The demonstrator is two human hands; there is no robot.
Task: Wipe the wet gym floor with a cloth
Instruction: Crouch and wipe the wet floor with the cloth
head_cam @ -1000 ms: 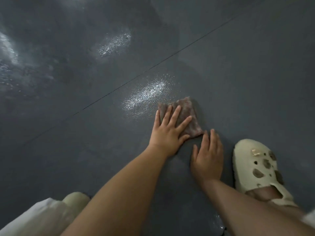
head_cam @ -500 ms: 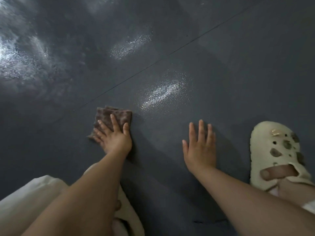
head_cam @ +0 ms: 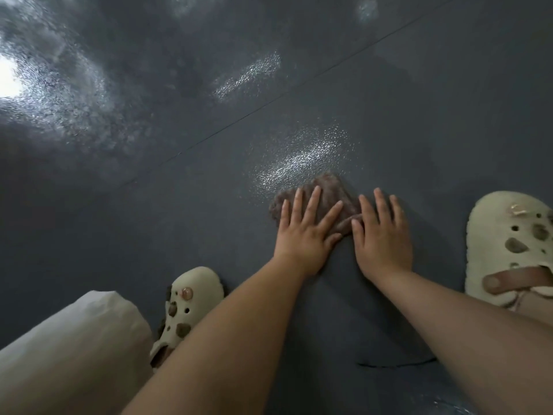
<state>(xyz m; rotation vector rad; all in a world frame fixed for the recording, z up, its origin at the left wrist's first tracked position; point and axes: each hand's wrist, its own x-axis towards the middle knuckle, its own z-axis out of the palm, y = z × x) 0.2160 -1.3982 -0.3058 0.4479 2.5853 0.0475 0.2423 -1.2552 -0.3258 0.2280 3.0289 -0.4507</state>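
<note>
The left hand lies flat, fingers spread, pressing the brown cloth onto the dark floor. The right hand rests open just beside it, its thumb seemingly touching the cloth's edge. A glistening wet patch borders the cloth. Cream clogs flank the arms: left clog, right clog; a pale trouser knee fills the lower left

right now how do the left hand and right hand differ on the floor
The left hand lies flat on the brown cloth, fingers spread over it; the right hand rests mostly on the bare dark floor, only its thumb side meeting the cloth's edge. The left hand's fingers angle rightward, the right hand's point more straight ahead. Both are open, palm down.
</note>
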